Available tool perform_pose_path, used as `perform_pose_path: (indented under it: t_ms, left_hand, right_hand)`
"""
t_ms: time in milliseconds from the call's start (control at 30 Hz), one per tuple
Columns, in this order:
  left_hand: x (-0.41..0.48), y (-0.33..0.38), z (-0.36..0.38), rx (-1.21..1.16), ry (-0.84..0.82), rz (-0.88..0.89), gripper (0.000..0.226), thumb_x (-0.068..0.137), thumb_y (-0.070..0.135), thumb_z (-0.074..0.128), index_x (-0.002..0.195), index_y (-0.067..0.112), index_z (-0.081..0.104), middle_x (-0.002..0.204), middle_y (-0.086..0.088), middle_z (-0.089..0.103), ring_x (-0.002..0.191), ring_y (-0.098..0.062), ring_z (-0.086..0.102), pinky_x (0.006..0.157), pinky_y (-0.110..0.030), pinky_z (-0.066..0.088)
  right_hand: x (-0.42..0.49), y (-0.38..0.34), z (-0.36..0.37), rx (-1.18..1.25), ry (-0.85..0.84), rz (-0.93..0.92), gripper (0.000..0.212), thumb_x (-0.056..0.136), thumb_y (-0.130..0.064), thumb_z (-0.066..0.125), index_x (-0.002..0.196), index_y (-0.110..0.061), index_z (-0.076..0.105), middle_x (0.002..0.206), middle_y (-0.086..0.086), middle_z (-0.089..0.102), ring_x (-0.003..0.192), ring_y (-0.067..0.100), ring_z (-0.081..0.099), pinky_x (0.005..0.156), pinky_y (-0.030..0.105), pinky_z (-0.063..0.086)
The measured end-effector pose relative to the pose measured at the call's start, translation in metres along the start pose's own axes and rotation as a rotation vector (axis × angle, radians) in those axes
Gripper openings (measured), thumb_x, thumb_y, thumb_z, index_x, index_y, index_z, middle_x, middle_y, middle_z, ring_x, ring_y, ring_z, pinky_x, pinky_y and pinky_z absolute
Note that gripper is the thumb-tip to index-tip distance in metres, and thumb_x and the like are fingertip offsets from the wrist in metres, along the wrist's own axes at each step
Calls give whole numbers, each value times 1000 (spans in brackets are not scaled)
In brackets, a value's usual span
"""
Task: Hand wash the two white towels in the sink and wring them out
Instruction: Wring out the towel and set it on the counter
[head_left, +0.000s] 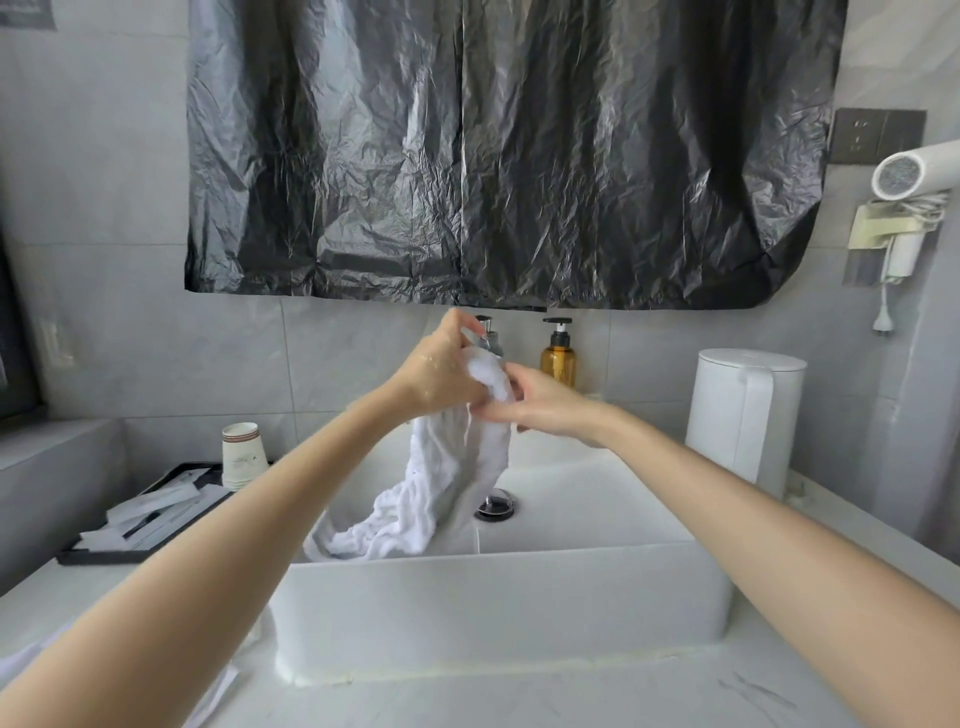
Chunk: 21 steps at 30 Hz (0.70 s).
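Left grip (441, 376) pinches the bunched top of the white towel (460, 467), high at 12 o'clock over the sink (498, 603). Right grip (540, 410) is just beside it, fingers curled on the same towel a little lower. Both are closed on cloth and both look wet. Towel hangs from the grips into the basin, its tail lying on the basin floor toward 7 o'clock, just left of the drain (496, 506). Faucet (488, 332) is partly hidden behind the left grip; no running water seen.

Step, my read: wash/wring of the first towel. Only the top is bunched, the rest is loose. Next move calls for taking up the tail, spacing the grips along it and twisting opposite ways over the basin so water falls inside.

Counts:
- One towel in the grips.
- One white cloth (221, 688) on the surface (519, 701) at 8 o'clock of the sink, mostly under the left forearm. Likely the second towel, cannot confirm.
- One sink, one drain, one faucet.
- One amber pump bottle (558, 361) at 1 o'clock.
- One white kettle (745, 415) at 2 o'clock.
- One stack of paper cups (240, 457) at 10 o'clock, number in the stack unclear.
- One black tray (98, 557) with sachets at 9 o'clock.
- One hair dryer (914, 171) on the wall.
- One black plastic sheet (493, 156) at 12 o'clock.
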<state>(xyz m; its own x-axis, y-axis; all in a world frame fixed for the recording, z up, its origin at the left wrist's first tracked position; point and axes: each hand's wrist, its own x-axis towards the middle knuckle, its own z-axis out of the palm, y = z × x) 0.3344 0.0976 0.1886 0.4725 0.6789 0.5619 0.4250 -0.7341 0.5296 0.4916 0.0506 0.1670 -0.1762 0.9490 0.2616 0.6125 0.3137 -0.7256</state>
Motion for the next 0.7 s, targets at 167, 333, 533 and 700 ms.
perform_pose_path:
  t_ms: [167, 333, 533, 700]
  left_hand:
    - [-4, -10, -18, 14, 18, 5, 55, 75, -3, 70, 121, 9, 44, 93, 2, 52, 79, -17, 53, 61, -20, 43]
    - [-27, -40, 2, -152, -123, -155, 72, 68, 21, 83, 126, 18, 41, 110, 2, 56, 96, -7, 57, 77, -16, 49]
    - [-42, -51, 0, -295, -46, -333, 60, 61, 37, 70, 116, 18, 58, 101, -2, 69, 87, -16, 66, 70, -25, 51]
    - [-25, -51, -35, -172, 32, -293, 23, 91, 10, 61, 113, 11, 57, 89, -3, 60, 74, -15, 57, 56, -16, 48]
  right_hand:
    - [12, -29, -18, -88, 130, -66, 15, 88, -18, 67, 97, -8, 61, 83, -1, 55, 78, 11, 50, 65, 27, 39]
    - [22, -50, -27, -89, 297, -112, 14, 87, -14, 62, 96, -4, 61, 90, 1, 57, 85, 13, 51, 72, 31, 38]
    - [23, -55, -34, 26, 478, -114, 23, 90, -14, 56, 109, -3, 58, 106, 12, 59, 97, 19, 55, 83, 37, 46]
    - [27, -20, -30, 125, 549, 12, 10, 89, -16, 53, 99, -18, 53, 98, 0, 56, 92, 17, 53, 79, 34, 44]
